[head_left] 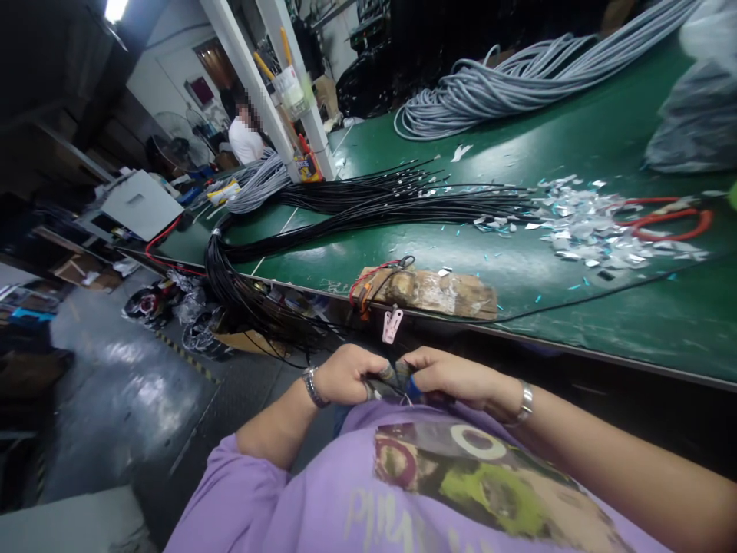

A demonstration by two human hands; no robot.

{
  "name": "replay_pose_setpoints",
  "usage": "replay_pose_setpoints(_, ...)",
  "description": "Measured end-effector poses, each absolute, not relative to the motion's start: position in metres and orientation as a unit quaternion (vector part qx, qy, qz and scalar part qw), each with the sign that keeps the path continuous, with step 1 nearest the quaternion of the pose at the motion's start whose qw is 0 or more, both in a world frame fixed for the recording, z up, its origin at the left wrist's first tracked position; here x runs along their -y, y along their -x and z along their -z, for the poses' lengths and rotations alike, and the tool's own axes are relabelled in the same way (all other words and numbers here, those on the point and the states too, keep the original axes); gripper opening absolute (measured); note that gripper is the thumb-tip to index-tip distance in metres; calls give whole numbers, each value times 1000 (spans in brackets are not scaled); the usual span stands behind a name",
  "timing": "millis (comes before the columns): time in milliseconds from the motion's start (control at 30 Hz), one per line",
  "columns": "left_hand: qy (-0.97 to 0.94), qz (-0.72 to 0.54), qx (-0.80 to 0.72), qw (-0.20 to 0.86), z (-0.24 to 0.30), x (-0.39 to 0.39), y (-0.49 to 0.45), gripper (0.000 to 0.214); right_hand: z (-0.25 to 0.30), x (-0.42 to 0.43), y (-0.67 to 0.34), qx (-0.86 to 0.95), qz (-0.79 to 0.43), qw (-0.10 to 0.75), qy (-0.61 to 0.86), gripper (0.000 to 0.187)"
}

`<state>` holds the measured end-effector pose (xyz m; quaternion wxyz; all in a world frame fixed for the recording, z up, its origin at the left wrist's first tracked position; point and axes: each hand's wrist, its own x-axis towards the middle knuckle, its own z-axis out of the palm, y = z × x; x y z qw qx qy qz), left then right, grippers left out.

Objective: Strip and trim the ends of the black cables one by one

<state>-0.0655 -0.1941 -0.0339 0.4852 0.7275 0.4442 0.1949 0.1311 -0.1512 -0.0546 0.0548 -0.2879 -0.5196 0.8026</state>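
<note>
Both hands meet in front of my purple shirt [322,468], below the bench edge. My left hand [347,374] is closed, its fingertips pinching what looks like the end of a black cable, largely hidden by the fingers. Close against it, my right hand [454,378] is closed on the same piece. Short whitish strands [406,399] poke out between the hands. Some fingertips have greyish wraps, and a bit of blue shows at the right fingers. Just beyond the hands lies a worn wooden block [443,293] with a pink clip [392,326] hanging at its side.
A bundle of black cables [357,219] lies along the green bench [368,265] and droops over its edge at left. Foil and plastic scraps [599,226] pile up near orange-handled scissors [671,223]. Coiled grey cable [489,92] rests behind. A person [246,138] is farther back.
</note>
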Motion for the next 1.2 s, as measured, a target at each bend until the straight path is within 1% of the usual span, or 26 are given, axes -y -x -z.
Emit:
replay_pose_setpoints(67, -734, -242, -448, 450, 35, 195, 68, 29, 59, 149, -132, 507, -797, 112, 308, 14)
replay_pose_setpoints(167, -679, -333, -471, 454, 43, 197, 73, 33, 64, 146, -131, 460, -791, 205, 348, 34)
replay_pose_setpoints(267, -607, -401, -510, 459, 53, 197, 75, 38, 67, 144, -127, 443, -782, 241, 367, 49)
replay_pose_setpoints(333, -570, -438, -525, 456, 57, 196, 73, 39, 66, 142, -121, 444, -777, 256, 366, 53)
replay_pose_setpoints(467, -549, -480, -528, 435, 58, 192, 65, 37, 64, 136, -109, 417, -781, 287, 365, 52)
replay_pose_setpoints(633, -545, -484, -524, 441, 60, 189, 59, 35, 67, 133, -104, 369, -810, 291, 351, 51)
replay_pose_setpoints(800, -544, -476, -524, 451, 65, 188, 57, 36, 67, 134, -102, 344, -813, 306, 357, 51)
replay_pose_setpoints(1067, -549, -465, -518, 464, 64, 187, 53, 37, 67, 139, -101, 329, -812, 309, 370, 54)
replay_pose_setpoints(1200, -523, -465, -533, 476, 63, 190, 53, 39, 68, 143, -103, 305, -829, 284, 374, 54)
